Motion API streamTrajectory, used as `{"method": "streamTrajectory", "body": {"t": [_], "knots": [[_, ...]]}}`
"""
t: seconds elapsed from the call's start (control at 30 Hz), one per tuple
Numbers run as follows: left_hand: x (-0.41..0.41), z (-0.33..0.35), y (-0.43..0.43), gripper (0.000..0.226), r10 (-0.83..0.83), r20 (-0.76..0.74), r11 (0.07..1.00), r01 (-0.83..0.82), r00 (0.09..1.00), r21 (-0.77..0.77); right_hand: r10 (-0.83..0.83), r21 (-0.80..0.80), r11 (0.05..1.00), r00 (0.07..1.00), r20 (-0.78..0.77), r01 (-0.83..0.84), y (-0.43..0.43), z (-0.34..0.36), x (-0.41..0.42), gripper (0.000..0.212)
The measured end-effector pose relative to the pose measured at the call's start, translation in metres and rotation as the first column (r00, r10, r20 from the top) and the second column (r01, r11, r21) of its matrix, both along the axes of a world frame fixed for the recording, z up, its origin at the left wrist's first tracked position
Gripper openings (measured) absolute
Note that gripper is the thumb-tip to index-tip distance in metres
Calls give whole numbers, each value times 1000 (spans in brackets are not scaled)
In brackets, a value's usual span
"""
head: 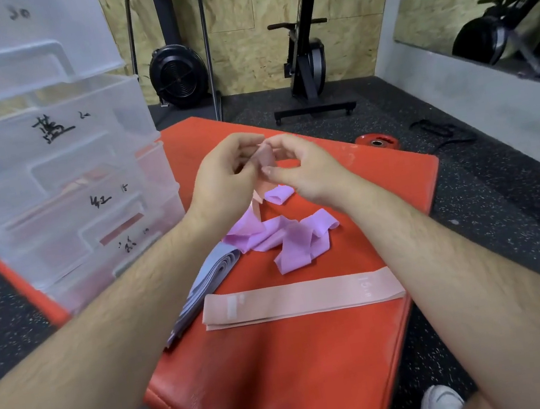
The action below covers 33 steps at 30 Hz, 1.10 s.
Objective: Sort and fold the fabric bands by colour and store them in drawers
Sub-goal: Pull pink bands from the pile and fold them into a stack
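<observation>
Both hands are raised over the red mat (285, 359), the left hand (222, 173) and right hand (305, 167) pinching the top of a pink band (266, 155) with curled fingers; its lower end hangs down towards the mat. Below them lie loose purple bands (288, 240) in a tangle, a stack of folded grey-blue bands (203, 281) to their left, and a flat pink band (303, 297) nearest the person. Clear plastic drawers (46, 167) with handwritten labels stand on the left.
</observation>
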<state>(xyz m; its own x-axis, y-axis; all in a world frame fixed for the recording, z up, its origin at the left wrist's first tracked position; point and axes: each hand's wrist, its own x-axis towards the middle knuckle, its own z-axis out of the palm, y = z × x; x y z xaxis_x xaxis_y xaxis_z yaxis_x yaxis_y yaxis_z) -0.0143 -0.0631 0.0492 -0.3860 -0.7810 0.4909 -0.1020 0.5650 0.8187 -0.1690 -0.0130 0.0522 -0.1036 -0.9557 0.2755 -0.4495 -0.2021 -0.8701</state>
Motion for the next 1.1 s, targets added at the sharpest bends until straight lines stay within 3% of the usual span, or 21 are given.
{"method": "streamTrajectory", "body": {"t": [0.17, 0.3, 0.4, 0.57, 0.7, 0.77, 0.87, 1.0, 1.1], "knots": [[5, 3, 8, 26, 54, 62, 996, -49, 997, -75, -60, -39, 998, 996, -69, 57, -4, -3, 6, 6], [9, 14, 12, 11, 112, 84, 992, -107, 990, -64, -62, -26, 998, 992, -108, 59, 0, 0, 8, 24], [13, 20, 15, 8, 91, 67, 995, -88, 994, -40, -3, 4, 1000, 997, -80, 3, 4, 2, 7, 22], [14, 27, 19, 11, 60, -49, 998, -60, 997, 12, 62, 36, 997, 998, -12, -61, 14, 14, 0, 17], [14, 33, 22, 21, -7, -191, 998, 18, 981, 58, 102, 63, 993, 995, 9, -103, 24, 25, -6, 37], [14, 38, 27, 22, -44, -225, 996, 59, 973, 59, 128, 78, 988, 991, 43, -131, 30, 27, -6, 34], [16, 42, 38, 20, -84, -230, 991, 105, 970, 79, 129, 45, 990, 988, 87, -133, 39, 30, -3, 42], [19, 44, 46, 23, -97, -180, 988, 117, 979, 104, 100, -20, 995, 995, 28, -100, 47, 36, 1, 62], [20, 44, 50, 24, -100, -151, 987, 117, 984, 111, 114, -22, 993, 992, 59, -113, 54, 37, 2, 52]]}}
